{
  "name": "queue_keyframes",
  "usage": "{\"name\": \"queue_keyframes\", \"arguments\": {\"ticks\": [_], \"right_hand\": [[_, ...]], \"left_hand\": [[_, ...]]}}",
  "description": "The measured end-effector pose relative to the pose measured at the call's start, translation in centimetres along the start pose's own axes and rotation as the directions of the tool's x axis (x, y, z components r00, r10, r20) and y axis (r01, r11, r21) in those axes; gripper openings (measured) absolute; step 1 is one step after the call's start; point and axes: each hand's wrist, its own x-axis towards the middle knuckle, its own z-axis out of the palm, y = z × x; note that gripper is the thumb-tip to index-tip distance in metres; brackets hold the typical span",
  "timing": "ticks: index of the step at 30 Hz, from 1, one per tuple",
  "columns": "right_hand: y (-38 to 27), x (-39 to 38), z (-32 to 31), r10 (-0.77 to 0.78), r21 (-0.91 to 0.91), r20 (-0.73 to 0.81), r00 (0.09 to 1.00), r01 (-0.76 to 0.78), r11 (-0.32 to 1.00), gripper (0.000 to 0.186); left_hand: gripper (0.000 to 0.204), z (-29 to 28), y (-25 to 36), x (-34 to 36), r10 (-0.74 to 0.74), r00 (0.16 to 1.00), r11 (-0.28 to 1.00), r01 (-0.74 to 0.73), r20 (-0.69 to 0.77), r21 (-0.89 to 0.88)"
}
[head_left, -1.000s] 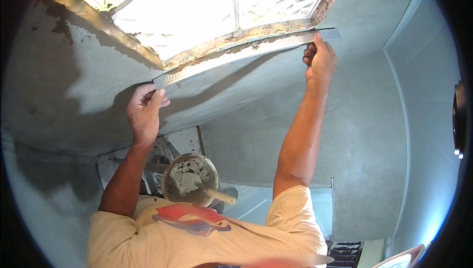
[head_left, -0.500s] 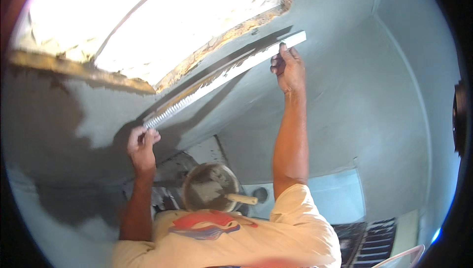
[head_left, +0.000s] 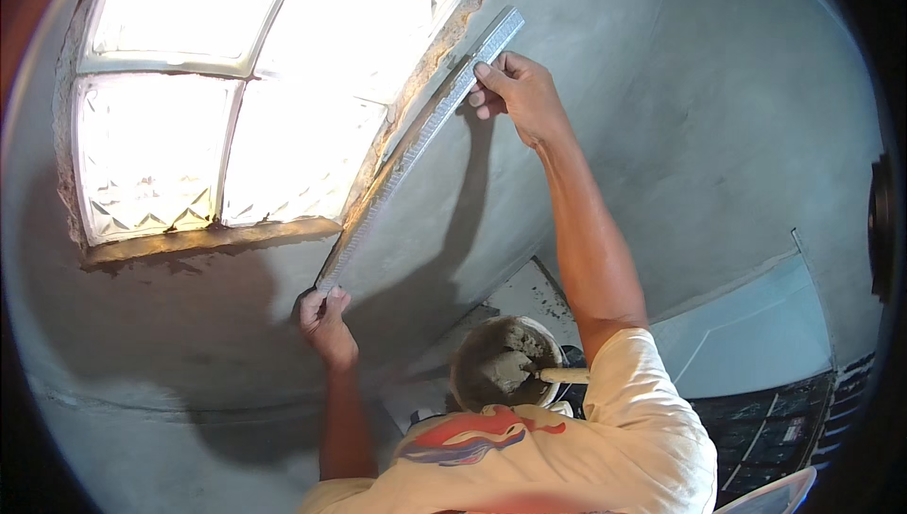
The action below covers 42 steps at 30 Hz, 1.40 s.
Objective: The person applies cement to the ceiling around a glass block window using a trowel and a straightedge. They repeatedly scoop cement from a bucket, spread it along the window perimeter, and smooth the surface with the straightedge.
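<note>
While the left hand (head_left: 326, 318) pinches its lower end, the right hand (head_left: 515, 91) grips the metal straightedge (head_left: 416, 145) higher up.

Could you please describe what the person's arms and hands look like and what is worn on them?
Both the left hand and the right hand are bare, with no gloves, and no watch or rings show. The forearms are bare too. A short cream sleeve of a T-shirt with a red and blue print covers the right upper arm.
</note>
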Motion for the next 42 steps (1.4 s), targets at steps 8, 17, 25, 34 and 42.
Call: {"name": "queue_keyframes", "arguments": {"ticks": [8, 17, 25, 34, 42], "right_hand": [[-3.1, -0.4, 0.3, -0.076, -0.107, 0.009, 0.997, 0.076, 0.991, 0.021], [-1.0, -0.9, 0.3, -0.029, -0.042, -0.075, 0.997, 0.026, 0.999, 0.024], [-2.0, 0.7, 1.1, -0.102, -0.162, -0.178, 0.979, 0.073, 0.984, 0.026], [-3.4, 1.7, 0.8, -0.126, -0.389, -0.139, 0.982, 0.063, 0.919, 0.042], [-5.9, -1.1, 4.6, -0.158, -0.376, -0.143, 0.977, 0.094, 0.922, 0.033]], "left_hand": [[0.009, 1.2, 0.3, -0.4, 0.124, 0.992, 0.985, -0.122, -0.007, 0.122], [0.007, 1.7, -0.2, -0.7, 0.128, 0.991, 0.981, -0.122, -0.028, 0.152], [0.006, 3.6, -0.4, 0.3, 0.166, 0.984, 0.98, -0.158, -0.064, 0.117], [0.004, 3.3, -1.1, 0.5, 0.149, 0.986, 0.965, -0.129, -0.072, 0.228], [0.008, 2.9, -1.7, 0.0, 0.134, 0.986, 0.984, -0.12, -0.1, 0.135]]}}
